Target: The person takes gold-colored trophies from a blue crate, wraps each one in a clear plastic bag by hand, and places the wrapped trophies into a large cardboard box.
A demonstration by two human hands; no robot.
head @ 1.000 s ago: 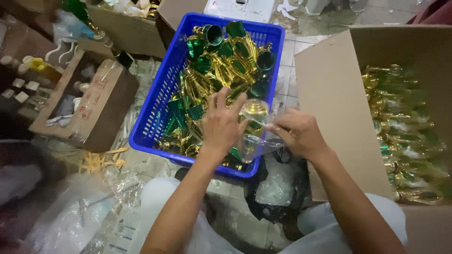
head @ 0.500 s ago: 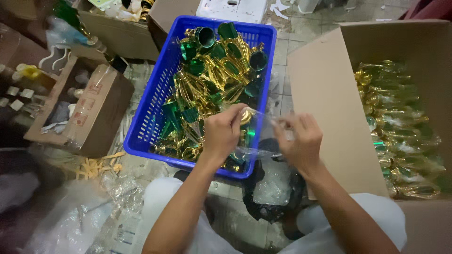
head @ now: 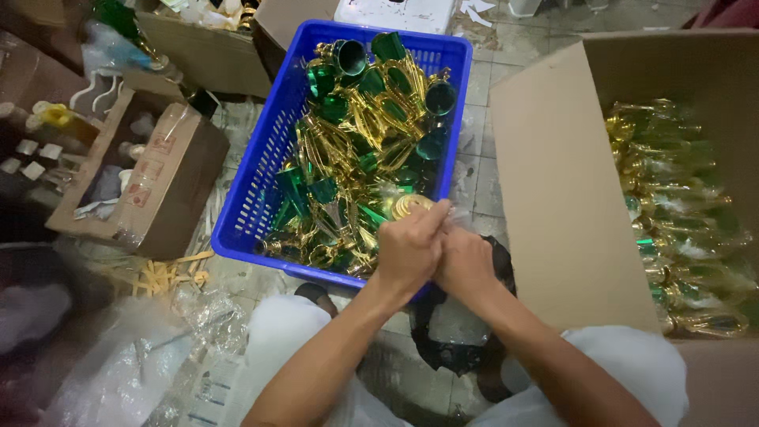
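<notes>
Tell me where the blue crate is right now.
In the head view the blue crate sits centre-left on the floor, just beyond both hands, between two cardboard boxes.

Gold piece [head: 413,207] mostly behind fingers [head: 427,229]

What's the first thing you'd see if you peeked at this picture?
Most likely the bright blue plastic basket in the middle, heaped with shiny gold and green pieces. Just in front of it, the left hand and the right hand press together around a round gold piece. On the right, a big cardboard box holds more gold and green pieces wrapped in clear plastic.
</notes>
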